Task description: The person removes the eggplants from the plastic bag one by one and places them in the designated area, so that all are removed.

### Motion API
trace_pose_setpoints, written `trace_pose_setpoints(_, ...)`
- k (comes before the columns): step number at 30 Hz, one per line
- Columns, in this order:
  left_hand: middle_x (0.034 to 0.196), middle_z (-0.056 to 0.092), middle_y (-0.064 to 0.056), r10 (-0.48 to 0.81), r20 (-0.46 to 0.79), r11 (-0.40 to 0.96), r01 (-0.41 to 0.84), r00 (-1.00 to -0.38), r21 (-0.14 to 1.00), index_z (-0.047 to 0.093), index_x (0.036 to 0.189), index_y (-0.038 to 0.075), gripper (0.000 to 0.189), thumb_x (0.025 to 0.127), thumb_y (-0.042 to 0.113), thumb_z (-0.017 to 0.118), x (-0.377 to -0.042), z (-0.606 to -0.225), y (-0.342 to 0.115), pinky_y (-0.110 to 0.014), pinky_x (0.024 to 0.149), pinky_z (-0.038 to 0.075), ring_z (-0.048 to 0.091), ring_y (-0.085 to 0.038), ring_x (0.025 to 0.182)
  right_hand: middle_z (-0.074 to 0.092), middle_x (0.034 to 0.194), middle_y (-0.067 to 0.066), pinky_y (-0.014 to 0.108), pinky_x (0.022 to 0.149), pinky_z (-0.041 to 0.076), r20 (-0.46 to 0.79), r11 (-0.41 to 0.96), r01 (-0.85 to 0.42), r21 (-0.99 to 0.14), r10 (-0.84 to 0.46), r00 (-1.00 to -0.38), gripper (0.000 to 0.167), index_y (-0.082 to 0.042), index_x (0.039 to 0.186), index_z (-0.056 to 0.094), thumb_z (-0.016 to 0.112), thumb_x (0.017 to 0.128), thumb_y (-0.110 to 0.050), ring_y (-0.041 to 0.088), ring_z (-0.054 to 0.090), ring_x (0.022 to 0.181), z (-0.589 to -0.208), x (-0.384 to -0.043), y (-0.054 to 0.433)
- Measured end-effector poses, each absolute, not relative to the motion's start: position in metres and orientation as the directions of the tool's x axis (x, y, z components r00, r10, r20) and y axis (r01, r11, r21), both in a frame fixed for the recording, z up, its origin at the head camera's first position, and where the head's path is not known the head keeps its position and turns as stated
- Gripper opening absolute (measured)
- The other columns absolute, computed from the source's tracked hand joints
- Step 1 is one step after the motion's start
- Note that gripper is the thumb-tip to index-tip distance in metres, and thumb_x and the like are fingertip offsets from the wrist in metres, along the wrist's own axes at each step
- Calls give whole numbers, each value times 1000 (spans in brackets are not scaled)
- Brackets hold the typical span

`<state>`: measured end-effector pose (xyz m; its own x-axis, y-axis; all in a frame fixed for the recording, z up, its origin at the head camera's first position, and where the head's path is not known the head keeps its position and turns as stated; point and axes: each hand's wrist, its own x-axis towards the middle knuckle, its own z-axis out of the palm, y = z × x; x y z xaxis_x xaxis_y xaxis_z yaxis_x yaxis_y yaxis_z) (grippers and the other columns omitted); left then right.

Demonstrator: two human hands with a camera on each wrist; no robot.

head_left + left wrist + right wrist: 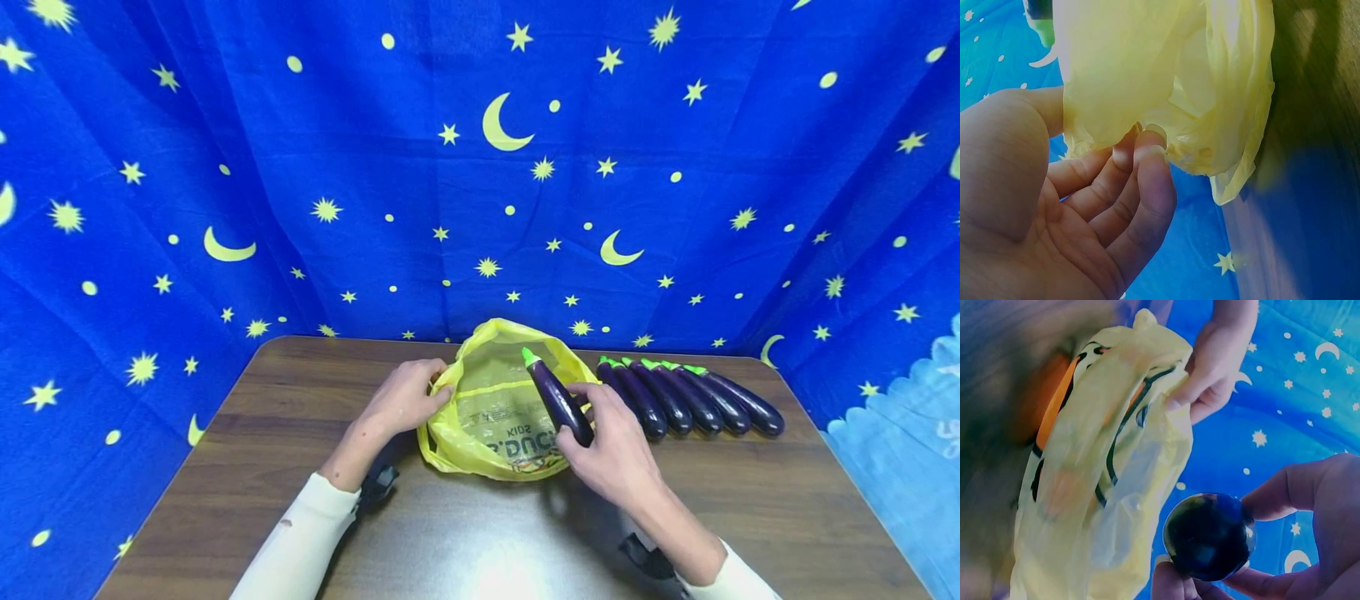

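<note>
A yellow plastic bag with dark printed lettering stands on the table, its mouth spread open. My left hand pinches the left side of the rim between thumb and fingers; the left wrist view shows the fingers curled at the plastic. In my right hand is a dark purple eggplant with a green stem end, gripped near its rounded bottom and tilted with the stem up and away. It overlaps the right part of the bag's mouth. The right wrist view shows its round end between thumb and fingers.
Several more eggplants lie side by side in a slanted row right of the bag, stems toward the back. A wooden table bears everything. Blue star-and-moon cloth hangs behind and at the sides.
</note>
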<state>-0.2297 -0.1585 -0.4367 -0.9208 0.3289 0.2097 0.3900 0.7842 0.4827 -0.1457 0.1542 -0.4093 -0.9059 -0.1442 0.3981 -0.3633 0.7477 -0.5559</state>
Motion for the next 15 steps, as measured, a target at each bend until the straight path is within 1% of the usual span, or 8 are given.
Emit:
trace_pose_setpoints(3,91,69,-2,329,212,786,391,-920,479,73,107,9,16,95,19,74,-229,-437,-159,-40,73,51,60,-18,79,65,104,3,32,68,46,404,756,-360,-546,-139,-904,53,-8,130,67,78,78,-10,15,56,83,-408,-144,161)
trace_pose_setpoints(8,90,69,-1,328,206,785,387,-922,483,73,106,9,16,95,19,74,-229,-437,-159,-40,72,51,60,-18,79,63,100,4,31,67,45,383,776,-327,-539,-120,-916,52,-6,130,65,77,79,-9,16,55,81,-404,-142,173)
trace_pose_setpoints(15,90,69,-1,331,201,780,387,-922,492,73,106,9,15,95,19,74,-229,-436,-158,-40,73,52,60,-17,79,67,108,6,34,74,51,360,791,-283,-542,-86,-929,50,-5,130,64,75,82,-10,18,62,89,-401,-141,190)
